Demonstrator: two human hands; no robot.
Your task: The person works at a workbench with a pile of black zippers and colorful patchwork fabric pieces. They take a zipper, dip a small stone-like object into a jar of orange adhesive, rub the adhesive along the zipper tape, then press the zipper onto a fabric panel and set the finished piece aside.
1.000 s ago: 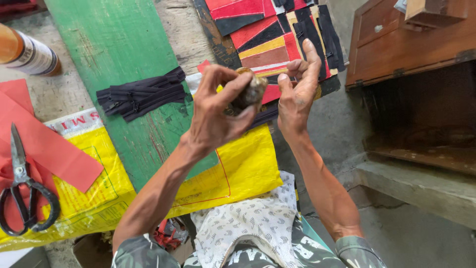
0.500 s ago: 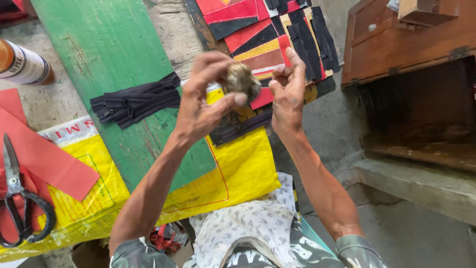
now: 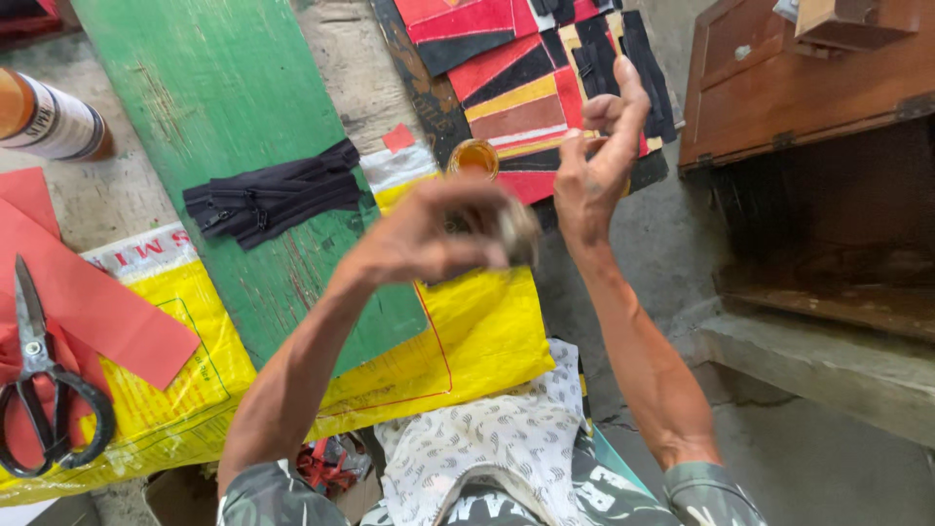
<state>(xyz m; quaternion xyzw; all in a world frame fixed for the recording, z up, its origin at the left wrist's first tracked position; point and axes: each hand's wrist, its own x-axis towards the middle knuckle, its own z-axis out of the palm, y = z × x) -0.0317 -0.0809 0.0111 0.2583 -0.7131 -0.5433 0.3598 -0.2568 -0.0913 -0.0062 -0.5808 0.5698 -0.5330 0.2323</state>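
Two hands are raised over the work. The left hand (image 3: 438,234) is clamped on a small round lid (image 3: 516,232), thumb under and fingers curled over its top; motion blur hides the exact grip. The right hand (image 3: 594,166) holds nothing, its fingers (image 3: 628,93) spread apart and pointing up.

Just beyond the left fingertips, and just left of the right wrist, a little open tin (image 3: 473,156) of amber liquid, probably glue, stands at the near edge of the patchwork panel (image 3: 531,93). Judging by this, the step in hand is the uncapping: lid off in the left hand, tin open, the right hand free.

Any move toward the tin calls for a short drop by the free fingers and a light touch, because the tin is small and would tip easily. The lid needs a resting place within reach.

There is open room below the left fingers on the yellow sack (image 3: 467,341). Farther left of them, black zippers (image 3: 273,200) lie on the green board (image 3: 224,107). To the right of the right fingers, the wooden chest (image 3: 808,97) and its hard corner bound any sideways sweep. The scissors (image 3: 44,380) lie well apart, far to the left.
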